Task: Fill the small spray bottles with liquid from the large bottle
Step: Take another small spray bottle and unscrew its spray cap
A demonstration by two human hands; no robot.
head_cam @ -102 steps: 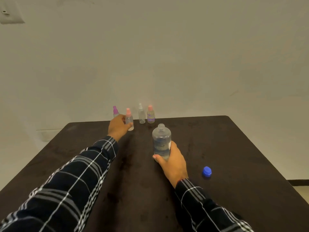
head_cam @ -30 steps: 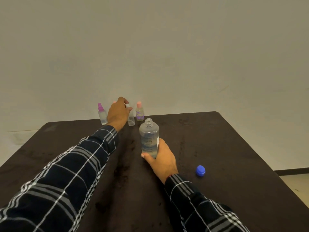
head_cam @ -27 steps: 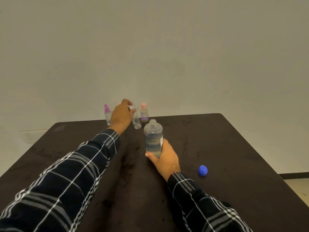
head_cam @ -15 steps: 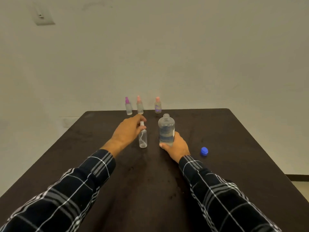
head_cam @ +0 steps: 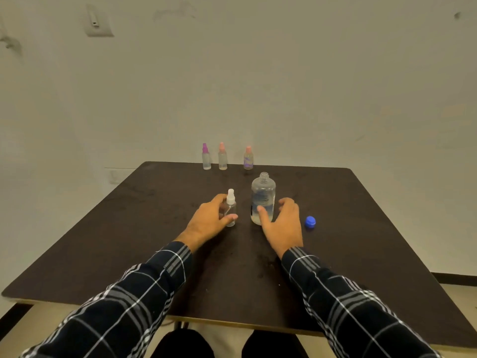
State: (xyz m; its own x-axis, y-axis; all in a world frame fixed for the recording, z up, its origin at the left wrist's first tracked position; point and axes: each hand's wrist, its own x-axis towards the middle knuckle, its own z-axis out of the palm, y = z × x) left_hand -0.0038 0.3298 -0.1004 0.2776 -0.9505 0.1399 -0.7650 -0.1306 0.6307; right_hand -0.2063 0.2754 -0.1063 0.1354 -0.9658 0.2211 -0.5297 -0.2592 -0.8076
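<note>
The large bottle (head_cam: 263, 195) stands upright mid-table: clear plastic w/ a label, neck uncapped, clear liquid inside, level hard to read. The right hand (head_cam: 282, 224) is cupped beside it, thumb on its front, fingers spread off its side, gripping nothing. Just left, the left hand (head_cam: 207, 220) wraps thumb & fingers round a white-capped spray bottle (head_cam: 230, 209), see-thru, contents can't tell. Count: 4 small sprayers incl. three far bottles (head_cam: 222, 157) at the dark table's (head_cam: 129, 228) back edge (1 purple top, 2 pink), 1 big bottle, 1 blue cap (head_cam: 310, 223) right of the right hand.
</note>
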